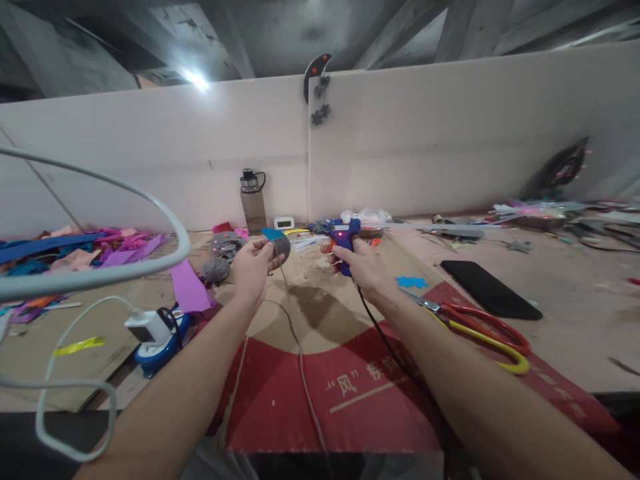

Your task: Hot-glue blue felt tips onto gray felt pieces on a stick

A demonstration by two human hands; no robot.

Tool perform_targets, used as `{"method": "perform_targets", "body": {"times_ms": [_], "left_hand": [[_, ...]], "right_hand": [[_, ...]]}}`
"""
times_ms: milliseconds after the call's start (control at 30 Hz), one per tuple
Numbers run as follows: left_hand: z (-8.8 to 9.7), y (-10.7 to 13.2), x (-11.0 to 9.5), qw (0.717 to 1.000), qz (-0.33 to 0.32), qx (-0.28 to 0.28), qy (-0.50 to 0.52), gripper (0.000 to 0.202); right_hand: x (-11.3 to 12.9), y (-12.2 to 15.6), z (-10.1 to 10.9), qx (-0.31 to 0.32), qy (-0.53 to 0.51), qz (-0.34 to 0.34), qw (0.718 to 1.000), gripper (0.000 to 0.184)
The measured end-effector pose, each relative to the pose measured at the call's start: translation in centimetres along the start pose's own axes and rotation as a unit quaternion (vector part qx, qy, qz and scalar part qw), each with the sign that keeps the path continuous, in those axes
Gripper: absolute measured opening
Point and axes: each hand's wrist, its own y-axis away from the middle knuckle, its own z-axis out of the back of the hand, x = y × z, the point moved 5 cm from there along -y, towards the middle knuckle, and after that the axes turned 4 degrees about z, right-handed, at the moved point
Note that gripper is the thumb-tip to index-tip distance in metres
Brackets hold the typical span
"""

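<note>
My right hand [367, 267] is wrapped round the handle of a blue hot glue gun [344, 232], whose small red light is lit. The nozzle points left, and a black cord hangs below. In my left hand [254, 267] is a curved piece partly wound with grey yarn [281, 247]; its bare blue tip [273, 234] sticks up above the fingers. From it a strand of grey yarn [294, 327] trails down over the red and tan cardboard [280, 387]. A grey yarn ball [216, 270] lies left of that hand.
Red and yellow-handled scissors [480, 327], a blue flower-like cutout [411, 281] and a black phone [490, 289] lie at the right. Coloured felt scraps [135, 250] and a blue power socket with a white charger [150, 330] are left. A bottle [253, 205] stands behind.
</note>
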Motion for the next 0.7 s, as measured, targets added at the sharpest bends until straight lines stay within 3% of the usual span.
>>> {"method": "perform_targets", "body": {"times_ms": [167, 333, 700], "left_hand": [[0.4, -0.5, 0.6, 1.000, 0.022, -0.020, 0.003, 0.016], [0.3, -0.6, 0.8, 0.999, 0.027, -0.023, 0.004, 0.015], [-0.2, -0.2, 0.5, 1.000, 0.022, -0.002, 0.013, 0.016]], "right_hand": [[2.1, 1.7, -1.6, 0.043, 0.073, 0.087, 0.993, 0.024], [2.7, 2.3, -2.1, 0.036, 0.224, 0.150, 0.962, 0.021], [2.4, 2.3, -2.1, 0.028, 0.270, 0.146, 0.951, 0.019]]}}
